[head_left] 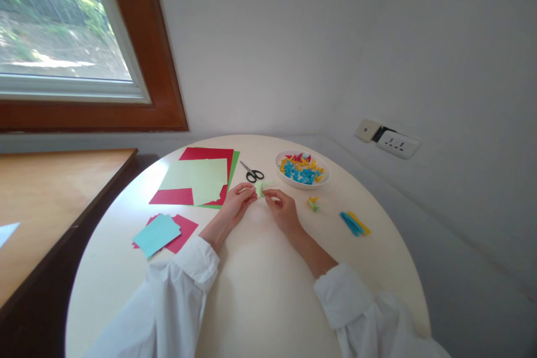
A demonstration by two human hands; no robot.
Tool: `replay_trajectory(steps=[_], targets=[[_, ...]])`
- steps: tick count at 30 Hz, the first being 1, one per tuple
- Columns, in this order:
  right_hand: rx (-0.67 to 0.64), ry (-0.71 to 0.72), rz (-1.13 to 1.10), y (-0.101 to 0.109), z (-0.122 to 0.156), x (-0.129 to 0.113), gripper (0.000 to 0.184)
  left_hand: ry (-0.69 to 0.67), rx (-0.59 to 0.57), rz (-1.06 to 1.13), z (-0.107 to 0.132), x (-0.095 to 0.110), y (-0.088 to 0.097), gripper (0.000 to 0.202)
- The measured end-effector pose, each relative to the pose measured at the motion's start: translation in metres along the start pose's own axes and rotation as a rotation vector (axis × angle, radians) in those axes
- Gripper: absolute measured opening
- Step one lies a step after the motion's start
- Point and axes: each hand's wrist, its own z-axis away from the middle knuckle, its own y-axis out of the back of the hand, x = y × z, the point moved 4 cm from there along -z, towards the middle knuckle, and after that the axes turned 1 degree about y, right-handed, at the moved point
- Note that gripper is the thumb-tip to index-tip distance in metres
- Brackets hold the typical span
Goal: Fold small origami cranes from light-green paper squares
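A small piece of folded pale green paper is held up between my two hands over the white round table. My left hand pinches its left side, and my right hand pinches its right side with thumb and finger. A pointed tip of the paper sticks out to the upper right. Just beyond my hands lie scissors with black handles. To the right of my right hand sits a small green and yellow folded paper piece.
A white bowl holds many small blue, yellow and red folded papers. Blue strips and yellow strips lie at right. Large pale green sheets over red sheets and light blue cards lie at left. A wall stands behind the table.
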Motion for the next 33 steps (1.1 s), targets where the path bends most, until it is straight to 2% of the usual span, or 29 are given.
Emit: replay_trajectory(steps=[11, 14, 16, 19, 24, 33], targets=[[-0.033, 0.017, 0.037, -0.001, 0.001, -0.001, 0.019, -0.026, -0.004, -0.054, 0.000, 0.001, 0.000, 0.028], [0.079, -0.006, 0.020, 0.003, 0.001, -0.002, 0.019, -0.047, 0.001, -0.083, 0.000, 0.001, -0.001, 0.027], [0.174, 0.001, -0.012, 0.007, 0.001, -0.004, 0.027, -0.057, -0.002, -0.115, 0.002, 0.001, -0.002, 0.025], [0.170, 0.043, -0.034, 0.008, 0.002, -0.008, 0.040, -0.061, -0.019, -0.174, 0.005, 0.001, -0.006, 0.025], [0.098, 0.076, 0.021, 0.006, 0.003, -0.008, 0.020, -0.071, -0.049, -0.234, 0.009, 0.003, -0.010, 0.024], [0.155, 0.013, 0.032, 0.009, 0.001, -0.002, 0.019, -0.063, -0.110, -0.239, 0.011, 0.005, -0.013, 0.024]])
